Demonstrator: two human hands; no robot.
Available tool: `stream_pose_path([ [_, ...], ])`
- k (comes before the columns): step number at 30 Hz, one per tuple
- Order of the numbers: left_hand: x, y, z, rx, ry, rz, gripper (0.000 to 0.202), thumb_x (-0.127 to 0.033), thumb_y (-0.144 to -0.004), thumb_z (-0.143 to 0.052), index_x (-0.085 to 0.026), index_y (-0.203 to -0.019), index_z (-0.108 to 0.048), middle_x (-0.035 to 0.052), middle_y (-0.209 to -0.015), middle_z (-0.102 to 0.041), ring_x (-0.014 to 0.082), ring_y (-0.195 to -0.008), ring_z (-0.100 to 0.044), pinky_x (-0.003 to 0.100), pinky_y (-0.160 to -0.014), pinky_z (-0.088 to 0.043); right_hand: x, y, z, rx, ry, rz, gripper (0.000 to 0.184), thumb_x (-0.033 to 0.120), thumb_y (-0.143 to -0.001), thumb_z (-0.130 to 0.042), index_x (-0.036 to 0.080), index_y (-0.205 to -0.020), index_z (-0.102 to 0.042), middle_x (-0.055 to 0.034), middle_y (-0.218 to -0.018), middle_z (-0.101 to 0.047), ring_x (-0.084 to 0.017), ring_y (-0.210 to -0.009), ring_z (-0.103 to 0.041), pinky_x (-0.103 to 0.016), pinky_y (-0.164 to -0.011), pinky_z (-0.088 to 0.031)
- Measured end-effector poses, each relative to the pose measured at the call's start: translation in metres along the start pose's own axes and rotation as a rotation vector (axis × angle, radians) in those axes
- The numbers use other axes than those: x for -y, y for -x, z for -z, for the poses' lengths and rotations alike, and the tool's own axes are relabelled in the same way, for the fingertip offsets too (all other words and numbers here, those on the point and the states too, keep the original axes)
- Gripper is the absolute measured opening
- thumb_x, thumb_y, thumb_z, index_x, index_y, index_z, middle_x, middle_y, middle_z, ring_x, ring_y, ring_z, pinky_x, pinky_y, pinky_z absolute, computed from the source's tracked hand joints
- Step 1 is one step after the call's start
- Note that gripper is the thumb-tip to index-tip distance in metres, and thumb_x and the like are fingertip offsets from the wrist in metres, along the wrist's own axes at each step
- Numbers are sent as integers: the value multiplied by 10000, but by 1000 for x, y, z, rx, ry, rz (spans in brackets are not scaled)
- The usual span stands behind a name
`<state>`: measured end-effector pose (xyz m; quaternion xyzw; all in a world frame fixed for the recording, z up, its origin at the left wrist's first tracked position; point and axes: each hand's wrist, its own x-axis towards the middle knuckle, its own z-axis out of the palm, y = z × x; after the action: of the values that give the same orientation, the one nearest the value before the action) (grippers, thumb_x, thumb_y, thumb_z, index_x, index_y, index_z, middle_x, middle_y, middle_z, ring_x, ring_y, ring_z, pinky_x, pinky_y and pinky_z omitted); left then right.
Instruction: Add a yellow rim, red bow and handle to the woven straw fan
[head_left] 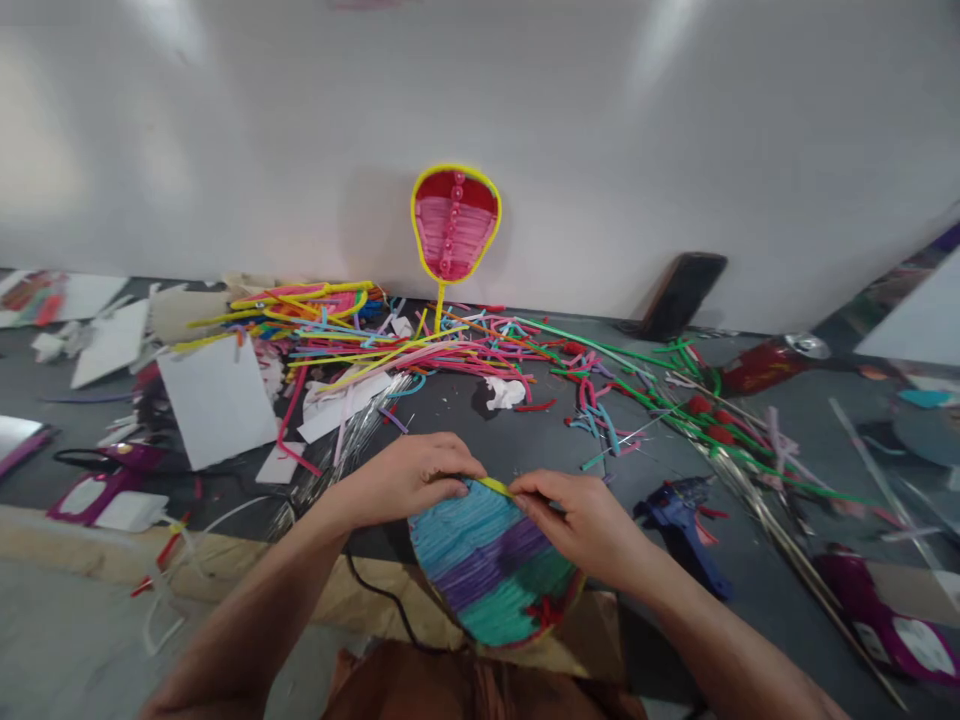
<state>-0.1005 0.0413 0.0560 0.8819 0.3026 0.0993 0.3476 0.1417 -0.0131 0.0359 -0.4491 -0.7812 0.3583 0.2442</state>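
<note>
A rounded panel covered in blue, purple and green stripes of pipe cleaner is tilted near my body, with a small red piece at its lower right. Along its top edge runs a yellow pipe cleaner. My left hand is closed, its thumb and fingers pressing the panel's upper left edge. On the other side, my right hand pinches the yellow pipe cleaner against the upper right edge. The panel's edge under my fingertips is hidden.
A pink and red fan shape with a yellow rim stands against the wall. Piled pipe cleaners lie behind my hands. At right are a blue glue gun, a red can and a phone; white card lies left.
</note>
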Motion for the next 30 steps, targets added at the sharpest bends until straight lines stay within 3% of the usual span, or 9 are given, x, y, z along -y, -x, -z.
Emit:
stream_pose_path([
  [5, 3, 0, -7, 94, 13, 18, 249, -257, -911, -518, -220, -1108, -667, 29, -1042, -718, 159, -960, -660, 223, -848, -467, -4, 7, -6, 52, -46, -74, 169, 201, -888, -509, 226, -932, -670, 3, -857, -734, -135, -767, -680, -212, -699, -483],
  [9, -1, -5, -11, 92, -1, 6, 291, -254, -928, -487, -219, -1179, -629, 45, -1161, -683, 186, -1071, -624, 267, -929, -446, -4, 10, -7, 48, -72, -79, 173, 202, -883, -504, 220, -938, -667, -3, -868, -736, -137, -776, -682, -216, -714, -487],
  [12, -5, -11, -15, 109, 31, -43, 281, -235, -938, -460, -205, -1143, -650, 52, -1122, -692, 174, -1043, -630, 257, -923, -448, -3, 10, -6, 50, -81, -96, 181, 209, -890, -495, 222, -947, -667, -2, -878, -737, -135, -786, -684, -215, -725, -490],
  [18, -2, -11, -19, 106, 31, -55, 292, -212, -941, -446, -193, -1140, -658, 60, -1080, -684, 161, -993, -632, 232, -886, -446, -11, 23, 6, 83, -46, -152, 242, 257, -891, -524, 227, -1102, -639, -17, -1018, -730, -154, -902, -686, -230, -786, -505],
  [24, 3, -9, -20, 130, 11, -35, 299, -219, -946, -428, -190, -1136, -657, 56, -1080, -691, 167, -996, -637, 234, -880, -444, -26, 48, 18, 110, -4, -256, 237, 235, -890, -522, 252, -1070, -675, -5, -1020, -737, -156, -900, -690, -234, -785, -517],
  [27, 5, -9, -20, 135, 1, -18, 306, -240, -956, -412, -194, -1133, -658, 52, -1075, -693, 160, -988, -640, 223, -864, -446, -35, 60, 27, 85, 9, -306, 229, 252, -871, -541, 255, -1046, -688, -4, -978, -744, -160, -862, -696, -245, -779, -529],
  [30, 10, -8, -20, 138, 1, -28, 314, -264, -959, -405, -206, -1137, -657, 45, -1084, -694, 157, -993, -641, 220, -865, -449, -49, 76, 42, -67, 13, -383, 237, 308, -837, -572, 237, -1032, -686, -23, -919, -746, -173, -808, -699, -269, -752, -543],
])
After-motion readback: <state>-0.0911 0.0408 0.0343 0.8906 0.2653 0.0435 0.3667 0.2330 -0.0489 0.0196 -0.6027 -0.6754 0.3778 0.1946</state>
